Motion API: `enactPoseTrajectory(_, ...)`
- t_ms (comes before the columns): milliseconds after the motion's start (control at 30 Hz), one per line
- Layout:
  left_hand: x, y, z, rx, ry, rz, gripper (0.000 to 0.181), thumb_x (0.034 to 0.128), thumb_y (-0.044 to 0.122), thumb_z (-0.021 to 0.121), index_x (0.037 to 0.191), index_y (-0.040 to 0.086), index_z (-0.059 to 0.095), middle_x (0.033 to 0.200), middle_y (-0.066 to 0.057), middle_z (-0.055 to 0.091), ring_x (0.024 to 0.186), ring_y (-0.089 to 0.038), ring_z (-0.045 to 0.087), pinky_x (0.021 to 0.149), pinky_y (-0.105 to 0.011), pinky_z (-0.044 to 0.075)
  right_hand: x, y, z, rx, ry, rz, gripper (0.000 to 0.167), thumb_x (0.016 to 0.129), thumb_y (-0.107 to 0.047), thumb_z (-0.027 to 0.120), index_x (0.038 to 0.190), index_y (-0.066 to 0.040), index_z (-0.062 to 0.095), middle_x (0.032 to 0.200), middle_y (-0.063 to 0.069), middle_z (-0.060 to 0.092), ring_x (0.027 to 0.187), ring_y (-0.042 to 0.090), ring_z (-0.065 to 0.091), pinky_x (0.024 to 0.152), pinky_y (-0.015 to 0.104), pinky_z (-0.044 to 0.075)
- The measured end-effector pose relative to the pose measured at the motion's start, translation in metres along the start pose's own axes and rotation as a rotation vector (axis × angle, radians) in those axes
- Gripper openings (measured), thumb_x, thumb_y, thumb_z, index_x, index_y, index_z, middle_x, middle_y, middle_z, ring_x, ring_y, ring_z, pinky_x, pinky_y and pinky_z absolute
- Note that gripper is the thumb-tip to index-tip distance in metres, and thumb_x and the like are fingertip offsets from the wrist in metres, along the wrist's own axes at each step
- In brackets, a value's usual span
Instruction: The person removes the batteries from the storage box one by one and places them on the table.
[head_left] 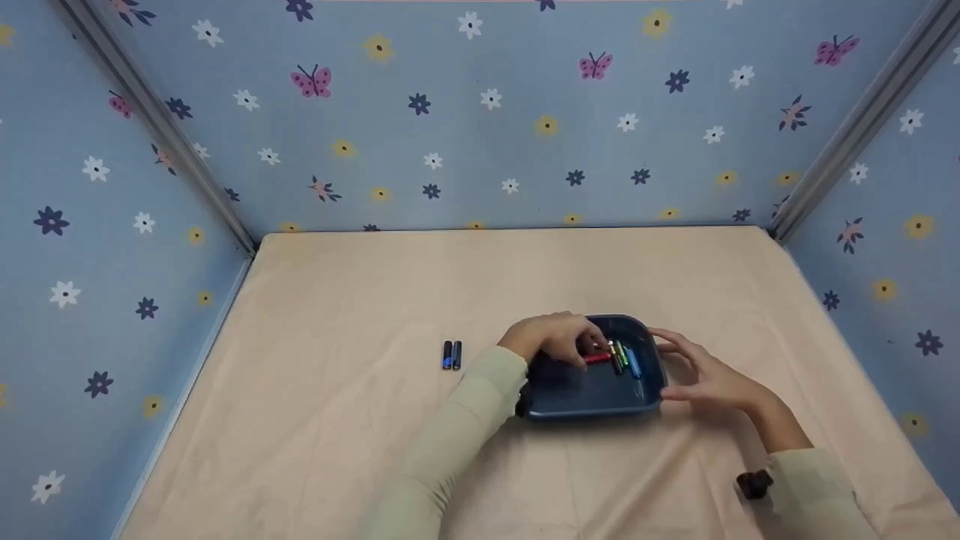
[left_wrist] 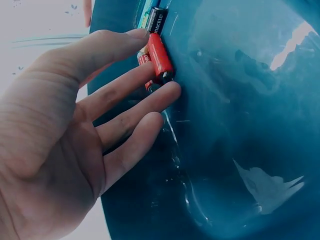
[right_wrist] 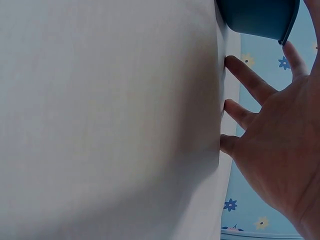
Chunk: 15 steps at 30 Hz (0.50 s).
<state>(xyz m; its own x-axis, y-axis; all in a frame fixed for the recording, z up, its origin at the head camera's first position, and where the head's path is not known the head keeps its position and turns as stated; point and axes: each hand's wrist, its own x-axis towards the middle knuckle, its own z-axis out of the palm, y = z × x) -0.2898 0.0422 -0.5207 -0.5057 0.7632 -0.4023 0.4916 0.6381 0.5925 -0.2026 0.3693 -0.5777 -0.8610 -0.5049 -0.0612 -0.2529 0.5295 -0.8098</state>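
Observation:
My left hand (head_left: pixel 559 337) reaches into a dark blue tray (head_left: pixel 585 412). In the left wrist view, the left hand's thumb and a mostly hidden index finger pinch a red battery (left_wrist: pixel 161 56), while the other fingers stretch out loosely. Beside it in the tray lie a green battery (head_left: pixel 622 354), a blue battery (head_left: pixel 634 364) and a black Duracell battery (left_wrist: pixel 158 20); a second red one is partly covered. My right hand (head_left: pixel 712 379) touches the tray's right side with spread fingers. In the right wrist view, a fingertip of it meets the tray rim (right_wrist: pixel 282 41).
Two dark batteries (head_left: pixel 451 355) stand or lie side by side on the cloth, left of the tray. A peach cloth (head_left: pixel 337 300) covers the table. Flower-patterned panels (head_left: pixel 480 120) enclose the back and both sides, with grey posts (head_left: pixel 855 127) at the corners.

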Motion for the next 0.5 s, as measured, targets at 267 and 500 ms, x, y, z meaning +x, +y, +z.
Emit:
enactPoseTrajectory(267, 0.005, -0.001, 0.003, 0.009, -0.004, 0.004, 0.056, 0.1059, 0.014, 0.078, 0.16, 0.015, 0.064, 0.147, -0.012, 0.078, 0.133, -0.023, 0.073, 0.108, -0.031, 0.058, 0.0, 0.0, 0.0, -0.006, -0.004, 0.02, 0.1, 0.095, -0.022, 0.088, 0.178, -0.028, 0.032, 0.177, 0.025, 0.043, 0.162, 0.06, 0.038, 0.122, 0.095, 0.011)
enactPoseTrajectory(500, 0.011, 0.004, 0.003, 0.018, -0.038, -0.041, 0.06, 0.1073, 0.016, 0.076, 0.165, 0.012, 0.058, 0.144, -0.012, 0.079, 0.122, -0.022, 0.076, 0.087, -0.023, 0.054, 0.001, 0.001, 0.001, 0.015, 0.006, 0.004, 0.099, 0.095, -0.02, 0.088, 0.177, -0.028, 0.033, 0.18, 0.018, 0.043, 0.161, 0.026, 0.046, 0.123, 0.094, 0.014)
